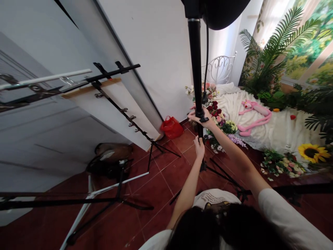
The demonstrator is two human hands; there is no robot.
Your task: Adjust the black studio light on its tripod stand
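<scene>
A black light stand (194, 62) rises upright in front of me, with a dark lamp head (226, 14) at the top, partly cut off by the frame. My right hand (207, 118) is at a collar with a black locking knob (204, 119) on the pole, its fingers reaching round behind to the left side. Just below, my left hand (199, 149) grips the thinner lower section, thumb pointing up along it. A black cable (207, 52) hangs beside the pole on its right. The stand's legs (221, 170) spread over the floor, partly hidden by my arms.
At left, a backdrop stand (122, 71) carries clips and a hanging white sheet (104, 111). A red bag (171, 127) sits by the wall. Flowers (221, 121), a pink plush toy (257, 111) on white fur, palm leaves (281, 41) and a sunflower (310, 152) fill the right.
</scene>
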